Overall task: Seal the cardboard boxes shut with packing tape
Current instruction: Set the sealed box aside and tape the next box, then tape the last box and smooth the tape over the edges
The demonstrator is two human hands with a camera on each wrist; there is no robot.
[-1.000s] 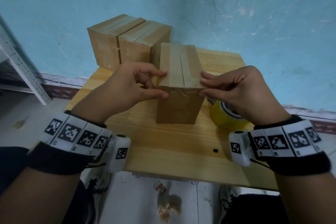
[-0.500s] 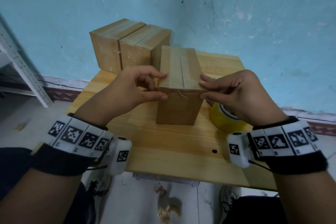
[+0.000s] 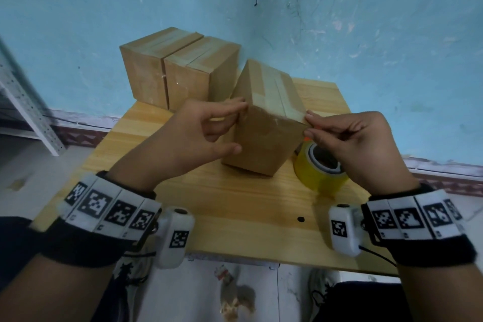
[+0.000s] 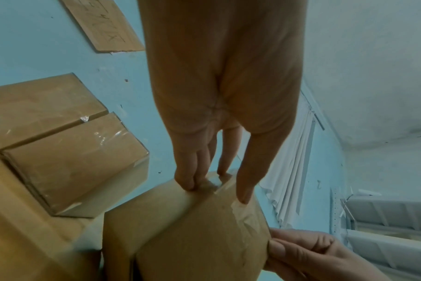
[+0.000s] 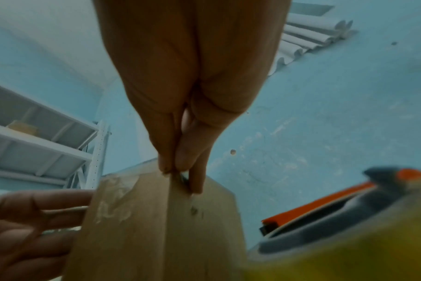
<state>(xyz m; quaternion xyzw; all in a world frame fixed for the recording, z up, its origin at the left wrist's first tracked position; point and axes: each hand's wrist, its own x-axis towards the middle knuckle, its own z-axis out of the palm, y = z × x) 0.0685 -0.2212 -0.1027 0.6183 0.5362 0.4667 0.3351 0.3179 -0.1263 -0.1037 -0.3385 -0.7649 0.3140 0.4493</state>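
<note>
A tall cardboard box [image 3: 264,138] stands on the wooden table [image 3: 248,212], its top flaps covered by a strip of clear tape. My left hand [image 3: 239,128] grips its near left top corner, fingers on the top edge and thumb on the front face. My right hand [image 3: 309,125] pinches the near right top corner. In the left wrist view the fingertips [image 4: 187,182] press on wrinkled tape at the box [image 4: 192,237] edge. The right wrist view shows my fingers [image 5: 178,165] pinching the box [image 5: 144,228] corner. A yellow tape roll [image 3: 320,172] lies under my right hand.
Two taped cardboard boxes [image 3: 146,73] [image 3: 193,81] stand side by side at the table's back left against the blue wall. An orange and dark tool [image 5: 324,201] lies behind the tape roll [image 5: 349,247]. A white metal shelf [image 3: 23,107] stands at the left.
The box has turned under both hands, so one vertical corner now points nearer to me, and its near end sits further right. Both hands kept their hold on the top corners.
</note>
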